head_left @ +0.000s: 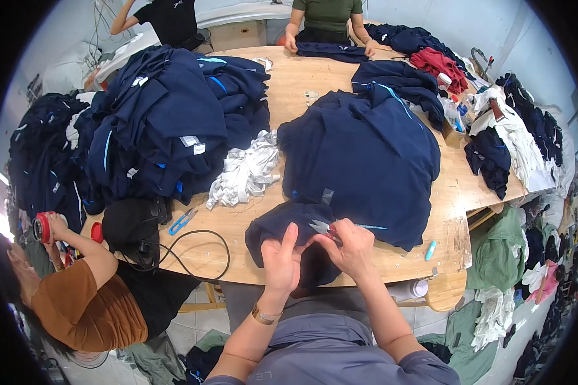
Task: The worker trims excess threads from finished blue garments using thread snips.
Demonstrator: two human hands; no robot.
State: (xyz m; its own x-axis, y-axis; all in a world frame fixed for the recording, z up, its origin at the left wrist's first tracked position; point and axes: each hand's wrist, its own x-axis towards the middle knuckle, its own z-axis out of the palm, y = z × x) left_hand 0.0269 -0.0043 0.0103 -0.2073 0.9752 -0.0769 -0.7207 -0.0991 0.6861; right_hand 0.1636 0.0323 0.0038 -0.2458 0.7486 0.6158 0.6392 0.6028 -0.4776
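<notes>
My right hand [353, 249] grips a pair of thread snips [321, 226] with a red handle. Their pointed metal blades aim left, over dark navy cloth. My left hand [282, 264] is at the near table edge on a navy garment [271, 226], thumb raised and the other fingers curled at the fabric, partly hidden. Part of this garment hangs over the edge between my hands. Just beyond it lies a large heap of navy garments [359, 154] with light-blue trim.
Navy garments form a tall pile [160, 122] at left, beside white fabric strips [247, 170]. Blue snips [183, 221], a black cable [228, 250] and a black bag [131, 228] lie nearer. A turquoise marker [431, 250] is at right. Co-workers stand at left and across the table [289, 83].
</notes>
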